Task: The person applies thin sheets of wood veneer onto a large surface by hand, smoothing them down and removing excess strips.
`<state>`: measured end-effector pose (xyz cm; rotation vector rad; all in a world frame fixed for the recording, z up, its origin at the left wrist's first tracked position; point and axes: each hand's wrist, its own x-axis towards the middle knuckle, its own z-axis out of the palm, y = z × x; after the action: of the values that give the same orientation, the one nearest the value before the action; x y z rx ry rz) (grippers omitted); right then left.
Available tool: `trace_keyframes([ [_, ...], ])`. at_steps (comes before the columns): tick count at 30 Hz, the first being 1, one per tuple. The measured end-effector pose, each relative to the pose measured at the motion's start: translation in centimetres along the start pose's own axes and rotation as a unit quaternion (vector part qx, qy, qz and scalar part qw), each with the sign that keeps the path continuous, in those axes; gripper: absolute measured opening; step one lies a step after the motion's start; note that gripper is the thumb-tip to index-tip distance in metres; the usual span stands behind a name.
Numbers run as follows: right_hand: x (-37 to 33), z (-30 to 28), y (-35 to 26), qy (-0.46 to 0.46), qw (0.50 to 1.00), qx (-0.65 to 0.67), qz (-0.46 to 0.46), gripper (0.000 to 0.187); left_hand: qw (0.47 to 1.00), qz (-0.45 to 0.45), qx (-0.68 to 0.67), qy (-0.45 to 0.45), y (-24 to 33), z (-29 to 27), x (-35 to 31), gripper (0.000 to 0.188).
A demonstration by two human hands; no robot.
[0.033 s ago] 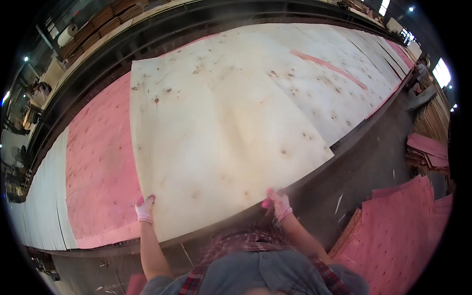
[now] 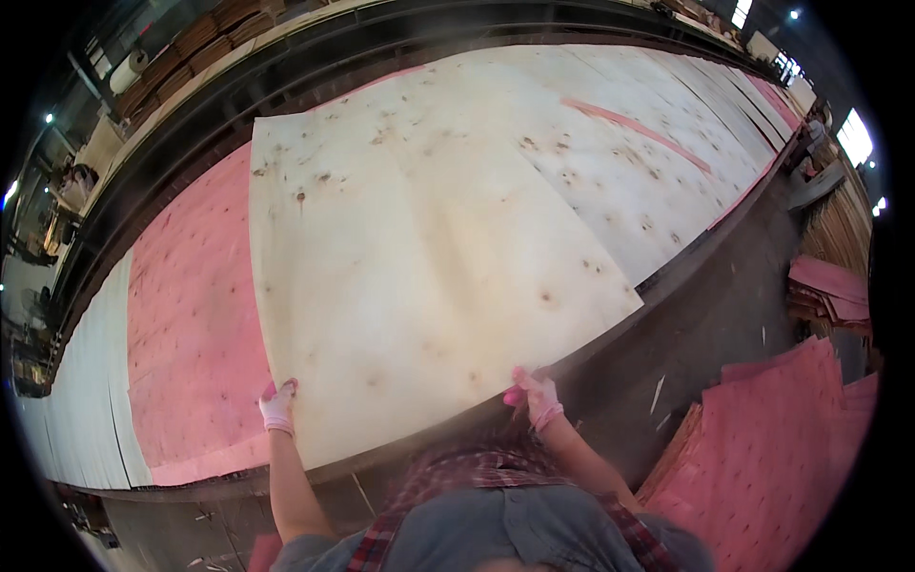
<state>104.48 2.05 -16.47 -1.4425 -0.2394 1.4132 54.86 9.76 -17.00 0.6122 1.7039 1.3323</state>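
Note:
A large pale wood veneer sheet (image 2: pixel 400 286) with brown knots lies over the long worktable, a faint crease running down its middle. On its left edge, close to the near corner, my left hand (image 2: pixel 277 404) is closed, thumb on top. My right hand (image 2: pixel 538 397) is closed at the near edge, further right. Both hands wear white gloves with pink fingertips. Left of the pale sheet lies a pink veneer sheet (image 2: pixel 195 324), partly covered by it. Another knotty pale sheet (image 2: pixel 610 181) shows to the right, with a narrow pink strip (image 2: pixel 634 127) on it.
Stacked pink veneer sheets (image 2: pixel 762 439) stand at the lower right, with a smaller pink pile (image 2: pixel 831 286) beyond. Dark rails (image 2: pixel 315 67) run along the table's far side. Another person (image 2: pixel 813 133) is at the far right. Wood splinters (image 2: pixel 658 394) lie on the floor.
The pale veneer sheet has slid very slightly left, and both my hands have moved with it. Their grip looks the same.

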Motion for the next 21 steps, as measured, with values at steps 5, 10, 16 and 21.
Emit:
trace_keyframes([
  [5,2.3,1.8,-0.1,0.006,0.998,0.031,0.049,0.038,0.999,0.012,-0.031,-0.010,2.0,1.4,2.4,0.016],
  [10,3.1,-1.0,-0.4,-0.005,0.998,0.033,0.060,0.036,0.998,0.022,-0.060,-0.022,0.7,2.1,0.8,0.015],
  [16,4.0,0.3,-0.2,-0.034,0.994,0.034,0.096,0.030,0.998,0.055,-0.034,-0.015,0.2,0.2,4.3,0.012],
  [21,4.3,-1.7,-0.7,-0.037,0.994,0.048,0.088,0.032,0.998,0.017,-0.045,0.032,1.1,2.1,1.0,0.021],
])
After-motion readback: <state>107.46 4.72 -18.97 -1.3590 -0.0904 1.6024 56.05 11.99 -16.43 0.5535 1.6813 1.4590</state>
